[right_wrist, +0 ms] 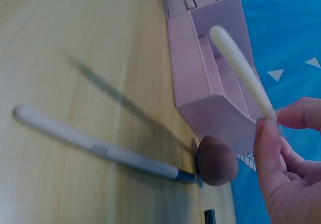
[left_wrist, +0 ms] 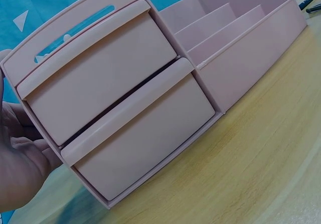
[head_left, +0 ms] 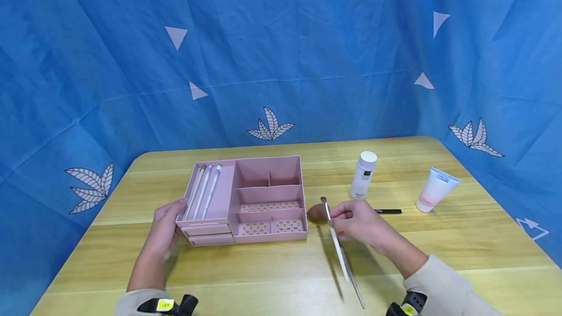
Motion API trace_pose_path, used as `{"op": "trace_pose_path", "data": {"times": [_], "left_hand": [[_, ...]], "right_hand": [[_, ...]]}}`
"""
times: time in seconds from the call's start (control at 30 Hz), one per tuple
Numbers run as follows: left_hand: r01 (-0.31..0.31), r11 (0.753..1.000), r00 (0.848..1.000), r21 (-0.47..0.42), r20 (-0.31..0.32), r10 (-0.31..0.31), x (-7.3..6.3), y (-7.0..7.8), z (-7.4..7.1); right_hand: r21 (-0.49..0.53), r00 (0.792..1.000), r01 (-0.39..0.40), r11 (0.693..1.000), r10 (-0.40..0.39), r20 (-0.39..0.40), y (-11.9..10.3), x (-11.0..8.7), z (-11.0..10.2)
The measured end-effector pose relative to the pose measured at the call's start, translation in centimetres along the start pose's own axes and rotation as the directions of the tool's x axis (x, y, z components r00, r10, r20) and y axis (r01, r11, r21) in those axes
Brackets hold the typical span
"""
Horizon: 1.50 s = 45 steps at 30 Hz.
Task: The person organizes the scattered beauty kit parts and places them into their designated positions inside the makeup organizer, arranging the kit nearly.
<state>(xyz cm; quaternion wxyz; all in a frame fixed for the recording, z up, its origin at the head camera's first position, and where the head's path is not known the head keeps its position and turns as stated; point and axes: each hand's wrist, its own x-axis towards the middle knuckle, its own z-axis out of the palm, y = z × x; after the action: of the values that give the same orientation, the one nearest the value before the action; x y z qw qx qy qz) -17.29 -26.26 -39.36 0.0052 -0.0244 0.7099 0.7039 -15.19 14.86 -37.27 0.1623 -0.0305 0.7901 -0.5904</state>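
On the table stands a pink desk organizer [head_left: 268,190], its drawers [left_wrist: 103,73] facing the near side. Three makeup brushes [head_left: 205,193] lie side by side on its flat left top. My left hand [head_left: 164,228] grips the organizer's left side; some of its fingers are hidden in the left wrist view. To the right of the organizer, my right hand [head_left: 357,223] pinches a slim makeup brush [right_wrist: 241,71] between thumb and finger above the table, its white handle pointing toward the near edge. Below it a larger powder brush [right_wrist: 115,151] with a round brown head lies on the table.
A white bottle [head_left: 363,174] stands behind my right hand. Farther right, a pink and white tube [head_left: 436,190] stands on its cap. A black pen-like stick [head_left: 388,211] lies beyond the right wrist. Blue patterned cloth [head_left: 281,52] hangs behind the table.
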Motion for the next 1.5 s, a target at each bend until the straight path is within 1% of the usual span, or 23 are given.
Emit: {"op": "trace_pose_path", "data": {"times": [0.1, 0.17, 0.23, 0.33, 0.53, 0.7, 0.83, 0.97, 1.23, 1.37, 1.5], "left_hand": [[0.011, 1.000, 1.000, 0.015, 0.001, -0.011, 0.0, 0.1, 0.0], [0.018, 1.000, 1.000, 0.024, 0.000, -0.018, 0.0, 0.1, 0.0], [0.018, 0.999, 1.000, 0.028, 0.000, -0.018, 0.0, 0.0, 0.0], [0.015, 1.000, 1.000, 0.028, -0.001, -0.015, 0.0, 0.0, 0.0], [0.011, 1.000, 1.000, 0.024, -0.005, -0.011, 0.0, 0.0, 0.0], [0.003, 1.000, 1.000, 0.026, -0.002, -0.003, 0.0, -0.1, -0.1], [-0.003, 1.000, 1.000, 0.023, 0.000, 0.003, 0.0, -0.1, -0.1], [-0.005, 1.000, 1.000, 0.011, 0.000, 0.005, 0.0, -0.2, -0.1], [-0.013, 1.000, 1.000, -0.008, -0.014, 0.013, 0.0, -0.2, 0.2], [-0.018, 1.000, 1.000, -0.013, -0.004, 0.018, 0.0, -0.2, 0.1], [-0.036, 0.999, 0.999, -0.034, 0.014, 0.037, 0.0, -0.3, -0.1]], "right_hand": [[0.048, 1.000, 0.005, 0.999, -0.005, 0.011, -0.4, 0.3, 0.3], [0.092, 0.999, 0.019, 0.996, -0.023, 0.033, -0.6, 0.5, 0.5], [0.130, 0.997, 0.037, 0.991, -0.044, 0.057, -0.7, 0.7, 0.7], [0.169, 0.996, 0.044, 0.985, -0.056, 0.068, -0.8, 1.0, 1.1], [0.177, 0.997, 0.046, 0.983, -0.056, 0.052, -1.4, 2.0, 1.7], [0.199, 0.999, 0.022, 0.980, -0.030, 0.038, -2.1, 2.7, 2.3], [0.220, 0.999, 0.009, 0.976, -0.018, 0.040, -2.6, 3.3, 2.8], [0.234, 0.998, 0.016, 0.972, -0.029, 0.052, -3.3, 4.0, 3.4], [0.272, 0.998, 0.025, 0.962, -0.042, 0.057, -5.2, 6.0, 5.3], [0.278, 0.998, 0.024, 0.960, -0.039, 0.048, -6.5, 6.9, 6.4], [0.281, 0.997, 0.030, 0.959, -0.049, 0.059, -7.7, 7.7, 7.4]]}}
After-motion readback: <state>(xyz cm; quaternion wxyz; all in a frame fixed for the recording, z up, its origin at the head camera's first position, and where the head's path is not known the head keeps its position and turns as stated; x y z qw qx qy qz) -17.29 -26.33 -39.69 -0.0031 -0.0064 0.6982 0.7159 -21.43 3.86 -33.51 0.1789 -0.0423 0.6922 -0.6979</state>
